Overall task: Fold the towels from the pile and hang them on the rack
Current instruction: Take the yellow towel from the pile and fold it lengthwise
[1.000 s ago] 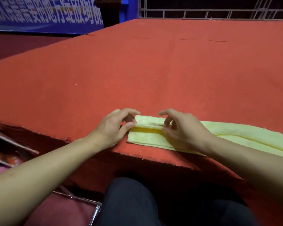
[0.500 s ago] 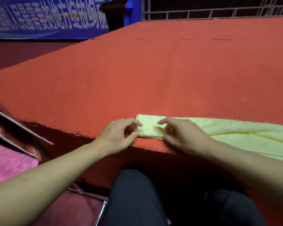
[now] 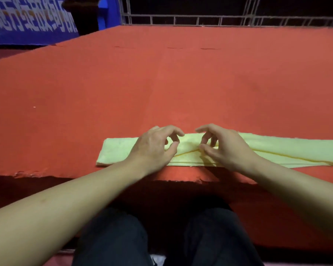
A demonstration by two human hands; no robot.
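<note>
A yellow towel [image 3: 258,150], folded lengthwise, is laid along the red tabletop's [image 3: 161,83] near edge. Its folds are pinched by the left hand [image 3: 154,148] and the right hand [image 3: 225,148]. White writing on a blue banner [image 3: 27,22] is unreadable.

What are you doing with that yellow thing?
A person is folding a yellow towel into a long strip near the front edge of a red table. The left hand and right hand sit close together on its middle, fingers curled, pinching the fold. No rack is in view.
</note>
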